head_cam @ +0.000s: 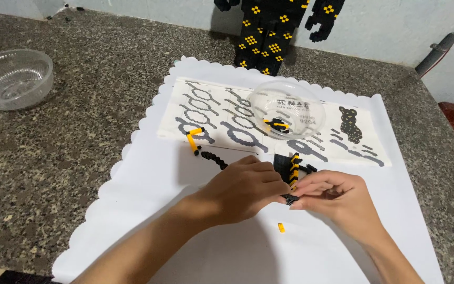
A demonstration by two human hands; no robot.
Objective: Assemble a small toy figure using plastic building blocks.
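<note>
My left hand and my right hand meet over a white scalloped sheet, both pinching a small black and yellow block assembly between their fingertips. The assembly stands upright, its lower end hidden by my fingers. One loose yellow block lies on the sheet just below my hands. To the left lie a black block chain and a yellow L-shaped piece.
A clear bowl holding a few black and yellow blocks rests on a printed instruction sheet. A second clear bowl stands far left on the granite counter. A black and yellow block figure stands against the back wall.
</note>
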